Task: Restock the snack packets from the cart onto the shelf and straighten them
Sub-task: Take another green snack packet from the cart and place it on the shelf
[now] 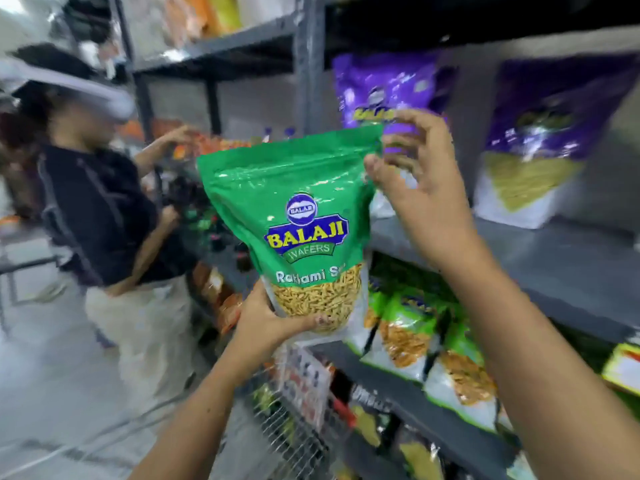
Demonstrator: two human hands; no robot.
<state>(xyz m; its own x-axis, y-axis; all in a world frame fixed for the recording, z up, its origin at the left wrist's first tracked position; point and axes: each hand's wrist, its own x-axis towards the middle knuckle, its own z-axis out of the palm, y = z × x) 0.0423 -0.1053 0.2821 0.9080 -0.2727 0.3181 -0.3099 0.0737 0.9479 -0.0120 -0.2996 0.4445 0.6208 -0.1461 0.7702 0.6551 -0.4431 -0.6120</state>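
Note:
I hold a green Balaji snack packet (294,216) upright in front of the grey shelf (568,268). My left hand (277,323) grips its bottom edge from below. My right hand (415,174) pinches its top right corner with thumb and fingers. Two purple packets (384,88) (540,133) stand on the shelf behind it. Green packets with orange snacks (412,327) lie in a row on the shelf below. The wire cart (291,427) sits under my arms with packets inside.
Another person (104,216) stands at the left, reaching into a shelf of orange packets (207,143). Grey floor (69,393) lies open to the lower left. A yellow packet (623,365) shows at the right edge.

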